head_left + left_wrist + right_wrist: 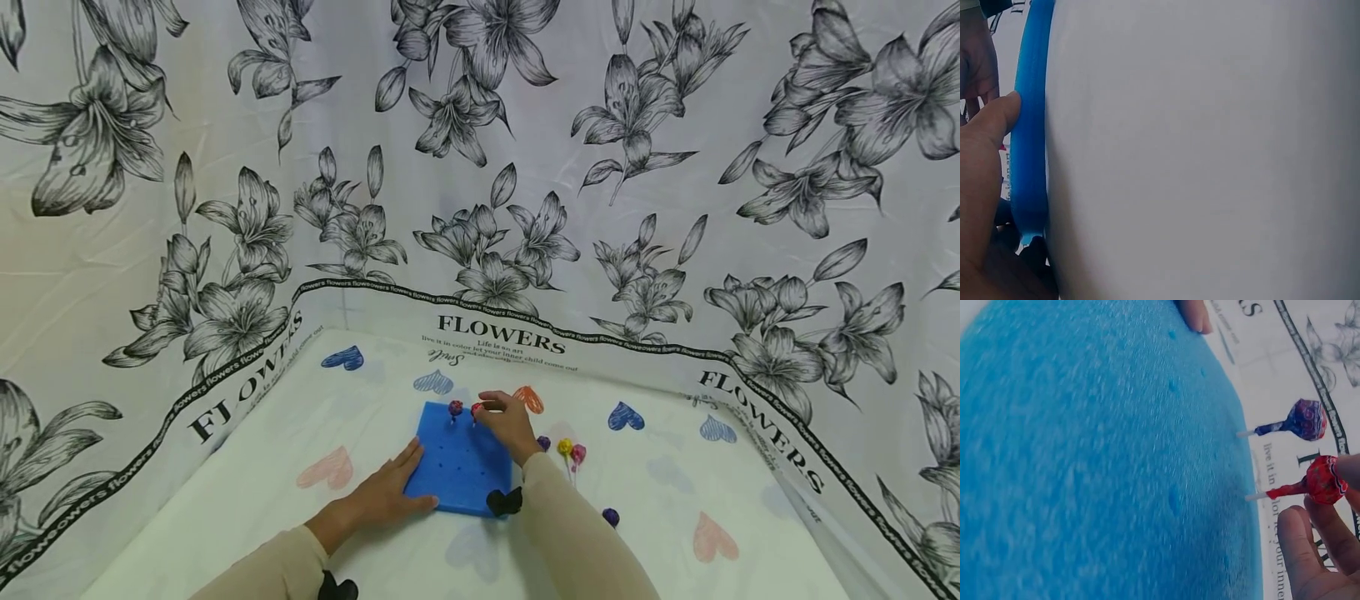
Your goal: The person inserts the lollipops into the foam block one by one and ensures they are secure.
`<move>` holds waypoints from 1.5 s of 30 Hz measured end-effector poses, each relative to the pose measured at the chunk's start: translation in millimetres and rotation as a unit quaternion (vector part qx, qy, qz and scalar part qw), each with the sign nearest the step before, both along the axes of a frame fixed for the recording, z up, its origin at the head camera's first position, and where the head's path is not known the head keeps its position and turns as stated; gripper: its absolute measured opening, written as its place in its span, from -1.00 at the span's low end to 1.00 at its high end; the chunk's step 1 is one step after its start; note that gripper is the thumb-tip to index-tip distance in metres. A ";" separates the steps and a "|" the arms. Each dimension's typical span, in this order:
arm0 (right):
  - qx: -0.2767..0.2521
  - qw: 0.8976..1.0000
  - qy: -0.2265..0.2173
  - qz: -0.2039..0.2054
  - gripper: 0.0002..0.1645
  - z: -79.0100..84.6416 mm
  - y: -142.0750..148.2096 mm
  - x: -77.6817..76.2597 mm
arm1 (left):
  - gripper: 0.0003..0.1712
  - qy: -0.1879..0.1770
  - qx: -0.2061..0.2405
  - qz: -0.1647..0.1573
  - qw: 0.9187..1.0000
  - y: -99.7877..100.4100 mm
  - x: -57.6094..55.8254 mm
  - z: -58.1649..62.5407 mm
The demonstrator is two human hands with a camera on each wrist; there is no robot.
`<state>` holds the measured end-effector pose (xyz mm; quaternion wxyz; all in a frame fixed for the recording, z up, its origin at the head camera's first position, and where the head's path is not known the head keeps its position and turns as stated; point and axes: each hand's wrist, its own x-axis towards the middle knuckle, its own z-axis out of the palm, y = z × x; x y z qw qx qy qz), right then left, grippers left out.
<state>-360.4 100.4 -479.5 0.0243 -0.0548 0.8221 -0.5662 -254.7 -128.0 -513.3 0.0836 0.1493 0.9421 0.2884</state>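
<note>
A blue foam board point(456, 483) dotted with small holes lies on the white cloth. At its far edge my right hand point(513, 425) pinches the red-wrapped head of a lollipop point(1326, 480); the white stick meets the board, though how deep it goes I cannot tell. Beside it, to the left, a purple-and-red lollipop point(1307, 419) stands in the board by its own stick. My left hand point(381, 487) rests against the board's near left corner, fingers along the left side and thumb at the near edge. In the left wrist view that thumb point(1005, 114) touches the board's blue side.
Right of the board lie a purple lollipop point(543, 443), a yellow one point(566, 447) and a pink one point(578, 452). Nearer me, beside my right sleeve, is a dark purple lollipop point(611, 517). A flower-printed curtain point(495, 167) hangs behind the heart-patterned cloth point(667, 533).
</note>
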 end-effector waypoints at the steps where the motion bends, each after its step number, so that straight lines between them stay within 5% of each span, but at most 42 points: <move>1: 0.002 1.000 -0.004 -0.001 -0.58 0.3 1.5 0.3 | 0.17 -0.001 0.001 0.000 1.000 0.2 0.3 0.1; 21: -0.079 0.992 0.092 0.027 -0.51 57.9 51.2 14.0 | 0.16 0.006 0.002 -0.005 1.000 0.2 0.5 -0.2; 33: -0.146 0.979 0.140 0.030 -0.46 94.1 81.5 34.0 | 0.16 0.009 -0.003 -0.003 1.000 2.1 1.7 2.1; 45: -0.126 0.972 0.199 0.017 -0.45 113.7 115.8 48.2 | 0.17 0.008 -0.003 -0.002 1.000 3.6 3.7 4.4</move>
